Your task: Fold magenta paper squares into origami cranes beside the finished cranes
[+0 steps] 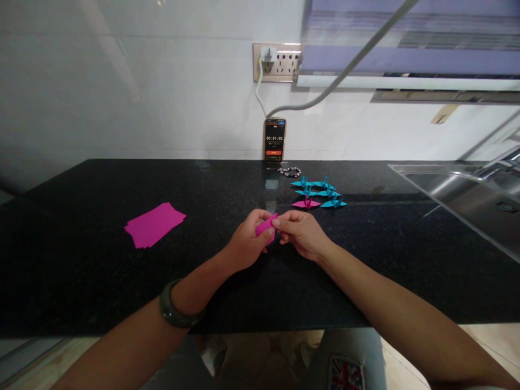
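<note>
My left hand (247, 241) and my right hand (303, 233) meet over the black countertop (81, 271). Both pinch one small folded piece of pink paper (266, 225) between their fingertips. A dark band sits on my left wrist (174, 311). A stack of flat pink paper sheets (154, 225) lies to the left of my hands. Behind my hands stand several folded teal paper cranes (319, 189) and one pink paper crane (306, 203).
A phone (275, 140) showing a timer leans against the white wall, its cable running up to a wall socket (278, 62). A bead bracelet (290, 171) lies by it. A steel sink (467, 197) is set in the counter at the right.
</note>
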Demonstrator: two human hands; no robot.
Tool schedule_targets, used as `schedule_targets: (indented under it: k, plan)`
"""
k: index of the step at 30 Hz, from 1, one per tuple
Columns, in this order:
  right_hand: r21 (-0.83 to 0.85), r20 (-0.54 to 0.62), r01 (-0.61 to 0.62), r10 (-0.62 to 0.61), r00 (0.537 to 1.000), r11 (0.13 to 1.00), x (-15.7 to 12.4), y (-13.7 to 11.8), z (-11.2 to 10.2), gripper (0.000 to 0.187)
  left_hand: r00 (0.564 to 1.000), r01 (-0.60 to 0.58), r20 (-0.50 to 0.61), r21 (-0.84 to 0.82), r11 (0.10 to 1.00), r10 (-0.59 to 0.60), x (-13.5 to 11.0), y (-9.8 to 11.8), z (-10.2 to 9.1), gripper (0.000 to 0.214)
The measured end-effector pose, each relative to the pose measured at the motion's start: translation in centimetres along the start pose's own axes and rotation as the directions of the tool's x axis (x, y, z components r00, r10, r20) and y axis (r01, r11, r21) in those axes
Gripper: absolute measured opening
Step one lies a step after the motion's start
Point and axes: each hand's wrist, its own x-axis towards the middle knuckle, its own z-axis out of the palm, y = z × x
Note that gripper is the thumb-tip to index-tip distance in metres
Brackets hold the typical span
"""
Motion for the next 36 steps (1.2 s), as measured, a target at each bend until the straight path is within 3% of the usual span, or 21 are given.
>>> schedule_targets:
  k: [9, 14, 20, 25, 30, 36]
  plan:
    - [-0.053, -0.051, 0.044, -0.047, 0.998, 0.998, -0.05, 0.02, 0.15, 0.025, 0.999, 0.015, 0.041, 0.0, 1.0, -0.015, -0.1, 0.14, -0.04, 0.031]
    - [-0.079, -0.021, 0.094, -0.096, 0.995, 0.992, 0.09, -0.1, -0.04, 0.025, 0.997, 0.037, 0.074, -0.059, 0.998, -0.032, -0.07, 0.3, 0.05, 0.032]
    - [-0.062, -0.006, 0.07, -0.07, 0.997, 0.996, 0.28, -0.42, -0.35, 0.034, 0.998, 0.047, 0.038, -0.091, 0.995, -0.044, 0.08, -0.13, -0.01, 0.032]
    - [-0.135, 0.058, 0.093, -0.086, 0.995, 0.987, 0.12, -0.27, -0.43, 0.024, 0.998, 0.055, 0.038, -0.076, 0.996, -0.052, 0.1, -0.17, -0.19, 0.032]
    - [-0.18, 0.031, 0.136, -0.132, 0.991, 0.974, 0.07, 0.03, -0.36, 0.023, 0.997, 0.051, 0.062, -0.063, 0.997, -0.047, 0.04, 0.16, -0.14, 0.033]
    - [-0.174, 0.022, 0.127, -0.125, 0.992, 0.977, 0.15, 0.02, -0.17, 0.035, 0.999, 0.038, 0.039, -0.087, 0.996, -0.035, 0.09, 0.16, -0.03, 0.033]
